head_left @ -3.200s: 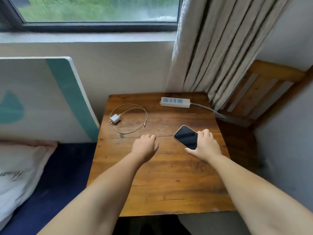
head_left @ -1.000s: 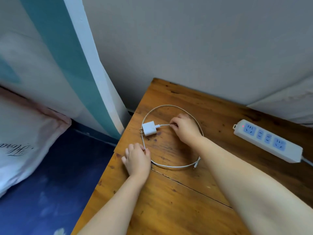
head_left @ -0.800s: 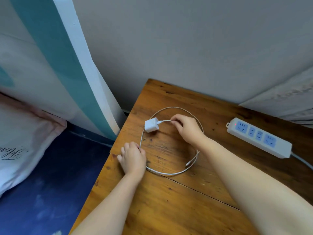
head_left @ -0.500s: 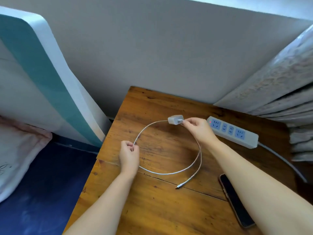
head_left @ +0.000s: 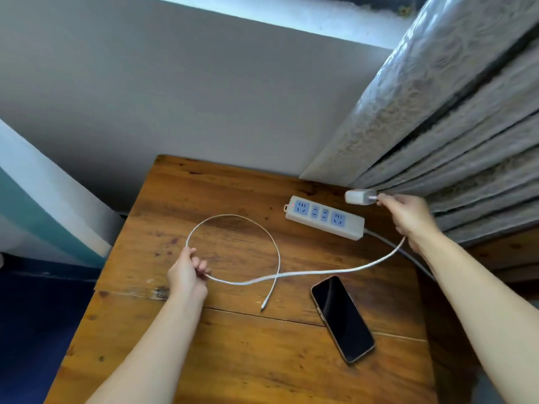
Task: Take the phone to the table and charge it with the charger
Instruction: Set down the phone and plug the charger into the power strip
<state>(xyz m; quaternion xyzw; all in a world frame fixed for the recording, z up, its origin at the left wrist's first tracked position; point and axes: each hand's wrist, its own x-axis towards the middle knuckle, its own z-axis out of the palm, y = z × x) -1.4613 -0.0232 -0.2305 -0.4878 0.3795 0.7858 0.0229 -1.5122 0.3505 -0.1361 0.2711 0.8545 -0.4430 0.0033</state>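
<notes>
Bringing the charger plug (head_left: 356, 197) to the power strip (head_left: 324, 216): phone (head_left: 342, 317) already lies screen-up on the table (head_left: 239, 360), not yet connected.

Your right hand (head_left: 408, 218) pinches the plug by its cable end, held just above the strip's right end; your left hand (head_left: 188, 274) is closed around the cable (head_left: 277, 258) mid-loop. Next, in my judgement, turn the prongs down into a socket, then bring the free connector (head_left: 263, 308) to the phone. Count: one phone, one charger, one strip, four socket groups.

I see the black phone (head_left: 343, 318) flat, screen up, on the near right of the wooden table (head_left: 227, 360), while the white charger (head_left: 356, 196) (cable (head_left: 278, 255) looped, loose end unplugged) is lifted at far right.
</notes>
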